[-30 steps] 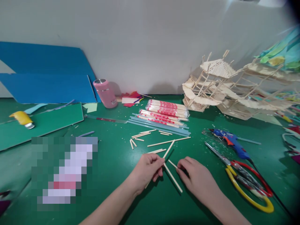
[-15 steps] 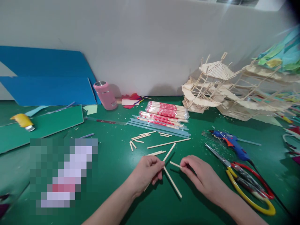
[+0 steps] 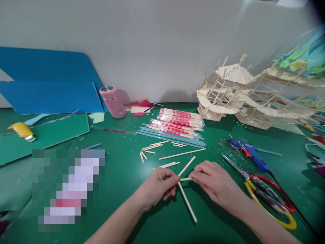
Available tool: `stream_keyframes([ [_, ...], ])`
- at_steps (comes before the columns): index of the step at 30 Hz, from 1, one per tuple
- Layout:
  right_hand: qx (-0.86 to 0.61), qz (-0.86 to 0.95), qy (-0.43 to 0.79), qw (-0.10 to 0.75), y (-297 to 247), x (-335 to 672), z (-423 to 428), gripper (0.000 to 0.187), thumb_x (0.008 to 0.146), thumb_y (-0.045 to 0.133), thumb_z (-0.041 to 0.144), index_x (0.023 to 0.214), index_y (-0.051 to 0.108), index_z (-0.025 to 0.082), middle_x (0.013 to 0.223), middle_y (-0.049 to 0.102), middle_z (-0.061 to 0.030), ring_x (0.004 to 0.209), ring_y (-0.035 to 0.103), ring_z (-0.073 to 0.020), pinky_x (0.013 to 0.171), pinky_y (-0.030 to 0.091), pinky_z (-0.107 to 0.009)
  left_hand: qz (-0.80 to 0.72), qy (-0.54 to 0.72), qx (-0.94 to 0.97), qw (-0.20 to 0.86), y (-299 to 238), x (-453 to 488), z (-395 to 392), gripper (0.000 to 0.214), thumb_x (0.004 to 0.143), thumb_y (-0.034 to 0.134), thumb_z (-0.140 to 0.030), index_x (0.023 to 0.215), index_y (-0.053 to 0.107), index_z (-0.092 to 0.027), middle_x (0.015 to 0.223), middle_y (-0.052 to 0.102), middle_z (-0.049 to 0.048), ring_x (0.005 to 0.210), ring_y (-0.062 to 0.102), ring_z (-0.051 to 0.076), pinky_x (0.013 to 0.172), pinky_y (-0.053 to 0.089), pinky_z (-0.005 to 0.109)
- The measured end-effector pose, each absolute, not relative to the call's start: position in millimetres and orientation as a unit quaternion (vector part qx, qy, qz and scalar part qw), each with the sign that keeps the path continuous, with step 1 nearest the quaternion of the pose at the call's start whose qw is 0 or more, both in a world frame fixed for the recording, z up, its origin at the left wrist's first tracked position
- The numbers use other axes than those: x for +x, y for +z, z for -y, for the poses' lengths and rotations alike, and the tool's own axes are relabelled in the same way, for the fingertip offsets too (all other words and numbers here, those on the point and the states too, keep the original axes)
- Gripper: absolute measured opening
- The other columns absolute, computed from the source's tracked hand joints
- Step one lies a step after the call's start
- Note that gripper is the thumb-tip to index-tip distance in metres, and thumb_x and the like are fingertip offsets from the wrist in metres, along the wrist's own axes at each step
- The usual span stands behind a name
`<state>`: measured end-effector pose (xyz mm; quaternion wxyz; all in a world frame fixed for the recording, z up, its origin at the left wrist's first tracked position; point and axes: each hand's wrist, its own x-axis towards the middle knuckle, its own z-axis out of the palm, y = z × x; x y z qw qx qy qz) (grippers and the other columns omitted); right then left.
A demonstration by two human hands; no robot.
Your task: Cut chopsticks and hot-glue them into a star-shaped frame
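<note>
My left hand [image 3: 166, 183] pinches crossed wooden sticks [image 3: 187, 202] where they meet, with one end pointing up and right and another down and right. Between finger and thumb of my right hand [image 3: 209, 178] is a short wooden stick [image 3: 186, 179], whose left end reaches the crossing at my left fingertips. Whether it is joined there I cannot tell. Just beyond my hands, a few cut sticks [image 3: 170, 165] and a longer stick [image 3: 182, 154] lie on the green table [image 3: 122, 203]. My left fingers hide part of the crossing.
Scissors [image 3: 256, 183] and a blue glue gun [image 3: 250, 154] lie to the right. Wrapped stick bundles [image 3: 180, 118] and glue sticks [image 3: 175, 136] lie ahead. A pink tumbler [image 3: 113, 103] and a stick-built model [image 3: 233, 91] stand farther back. A yellow-handled cutter [image 3: 22, 131] is at left.
My right hand has moved left and slightly up, bringing the short stick's end to the crossing at my left fingertips. The held sticks have turned a little.
</note>
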<state>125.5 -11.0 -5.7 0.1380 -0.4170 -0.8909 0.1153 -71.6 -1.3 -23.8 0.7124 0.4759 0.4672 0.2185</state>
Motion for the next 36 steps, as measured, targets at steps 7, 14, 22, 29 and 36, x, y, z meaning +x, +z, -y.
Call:
stream_keyframes([
  [7,-0.410,0.895,0.101,0.145,-5,124,11,0.020,0.085,0.039,0.016,0.089,0.058,0.021,0.079,0.055,-0.0034,0.074,0.045,-0.0146,0.063,0.031,-0.027,-0.460,0.201,0.485,0.716,-24,-72,2,0.033,0.073,0.051,-0.043,0.061,0.052,-0.012,0.044,0.050,-0.0047,0.032,0.031,0.002,0.034,0.019,0.016],
  [14,-0.412,0.894,0.096,0.149,-4,125,13,0.020,0.086,0.039,0.017,0.087,0.058,0.021,0.077,0.054,-0.0027,0.073,0.044,-0.0144,0.063,0.030,-0.027,-0.456,0.202,0.481,0.721,-25,-72,2,0.031,0.072,0.053,-0.040,0.059,0.053,-0.011,0.044,0.050,-0.0046,0.031,0.031,0.002,0.033,0.020,0.016],
  [22,-0.413,0.891,0.106,0.157,-9,121,13,0.020,0.087,0.037,0.018,0.091,0.057,0.021,0.080,0.053,-0.0032,0.075,0.044,-0.0147,0.064,0.031,-0.028,-0.474,0.250,0.400,0.744,-31,-68,4,0.025,0.068,0.059,-0.033,0.059,0.055,-0.010,0.039,0.051,-0.0034,0.028,0.031,0.001,0.031,0.017,0.015],
  [29,-0.410,0.884,0.130,0.184,-14,122,11,0.020,0.086,0.040,0.019,0.093,0.058,0.021,0.081,0.054,-0.0041,0.075,0.046,-0.0150,0.064,0.035,-0.029,-0.463,0.288,0.361,0.757,-31,-67,5,0.022,0.065,0.061,-0.030,0.058,0.056,-0.009,0.038,0.051,-0.0024,0.027,0.031,0.001,0.030,0.015,0.015],
  [36,-0.469,0.827,0.180,0.255,-22,129,10,0.034,0.082,0.048,0.028,0.116,0.046,0.023,0.107,0.048,-0.0078,0.098,0.046,-0.0195,0.082,0.040,-0.033,-0.475,0.306,0.356,0.745,-32,-70,0,0.021,0.066,0.059,-0.030,0.060,0.057,-0.011,0.039,0.051,-0.0030,0.028,0.030,0.001,0.031,0.015,0.015],
])
